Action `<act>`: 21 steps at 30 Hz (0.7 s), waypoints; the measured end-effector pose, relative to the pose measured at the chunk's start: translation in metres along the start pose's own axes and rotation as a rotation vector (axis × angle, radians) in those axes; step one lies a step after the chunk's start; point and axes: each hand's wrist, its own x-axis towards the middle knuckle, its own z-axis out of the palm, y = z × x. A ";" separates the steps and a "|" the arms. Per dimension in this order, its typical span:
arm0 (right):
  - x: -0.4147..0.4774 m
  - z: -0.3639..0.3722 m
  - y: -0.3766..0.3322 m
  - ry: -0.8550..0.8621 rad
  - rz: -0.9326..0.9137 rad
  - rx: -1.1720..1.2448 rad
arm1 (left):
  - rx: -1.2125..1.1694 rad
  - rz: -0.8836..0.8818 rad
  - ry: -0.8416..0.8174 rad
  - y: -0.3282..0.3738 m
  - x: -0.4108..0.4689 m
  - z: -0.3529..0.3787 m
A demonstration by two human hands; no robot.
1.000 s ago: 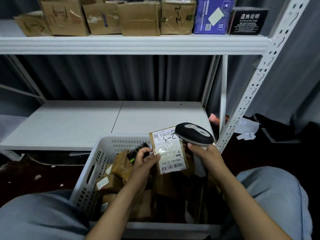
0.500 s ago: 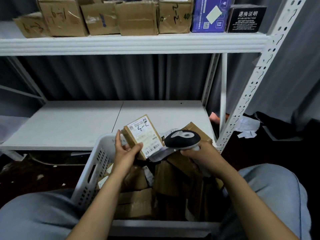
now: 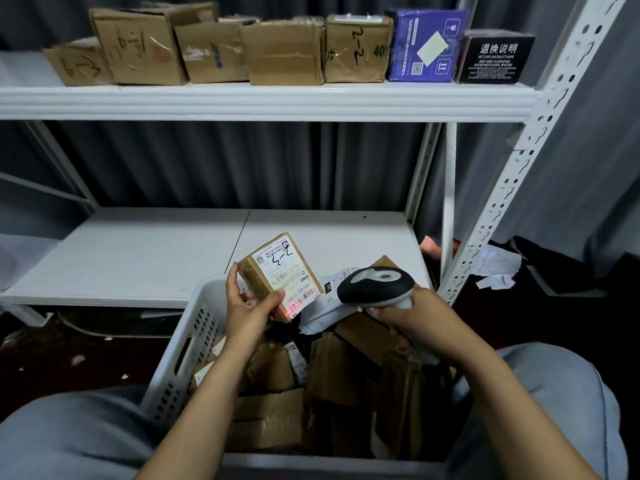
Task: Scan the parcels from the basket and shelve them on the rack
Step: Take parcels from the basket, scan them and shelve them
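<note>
Now left hand [image 3: 246, 308] holds parcel [image 3: 282, 273]; right hand [image 3: 414, 311] grips scanner [image 3: 375, 285].

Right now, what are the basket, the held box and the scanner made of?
Basket: looks like white moulded plastic, with slotted walls. Box: brown cardboard, matte, with a white paper label stuck on. Scanner: probably hard plastic, smooth black and grey shell.

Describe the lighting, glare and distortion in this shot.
Head view: dim, contents of the basket sunk in shadow; a red scan glow marks the parcel near the left hand; wide-angle lens bows the rack upright; label print reads sharp.
</note>
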 end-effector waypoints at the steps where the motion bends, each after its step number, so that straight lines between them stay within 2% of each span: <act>1: 0.001 0.000 0.000 0.001 0.000 0.009 | -0.002 0.002 -0.007 0.001 -0.001 0.001; 6: 0.005 -0.001 0.006 -0.031 0.030 0.095 | 0.016 -0.004 -0.006 0.004 0.000 0.001; 11: 0.009 -0.003 0.006 0.005 0.007 0.193 | 0.045 -0.034 -0.056 0.019 -0.003 0.010; 15: 0.014 -0.010 0.000 0.074 -0.044 0.346 | 0.017 0.014 -0.122 0.044 -0.003 0.035; 21: 0.019 -0.047 -0.016 0.315 -0.217 0.523 | -0.153 -0.011 -0.290 0.116 -0.004 0.097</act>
